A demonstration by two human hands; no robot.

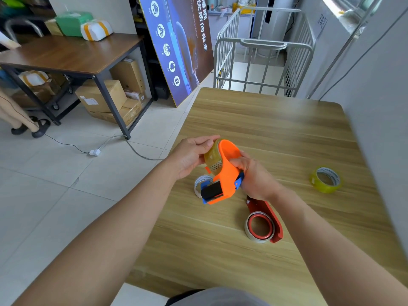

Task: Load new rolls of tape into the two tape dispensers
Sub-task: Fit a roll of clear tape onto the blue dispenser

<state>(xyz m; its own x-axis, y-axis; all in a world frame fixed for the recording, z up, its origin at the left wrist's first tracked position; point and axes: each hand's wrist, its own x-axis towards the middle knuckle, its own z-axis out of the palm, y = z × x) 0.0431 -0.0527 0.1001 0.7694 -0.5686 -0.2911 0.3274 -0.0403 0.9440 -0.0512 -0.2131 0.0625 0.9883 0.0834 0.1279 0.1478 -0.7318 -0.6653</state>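
Note:
Above the wooden table (276,129) I hold an orange tape dispenser (228,173) with a blue and black front end. My right hand (256,177) grips its orange body from the right. My left hand (192,157) grips a clear yellowish tape roll (213,159) that sits against the dispenser's left side. A near-empty white roll core (199,184) lies on the table just below the dispenser. A red dispenser (265,219) lies flat nearer to me with a thin roll around its hub. One yellowish tape roll (326,180) lies at the right.
The table's left edge drops to a tiled floor with a power cord and plug (95,152). A dark desk (72,54) with cardboard boxes stands at the far left, a metal cage trolley (262,54) beyond the table, a white wall panel (379,107) on the right.

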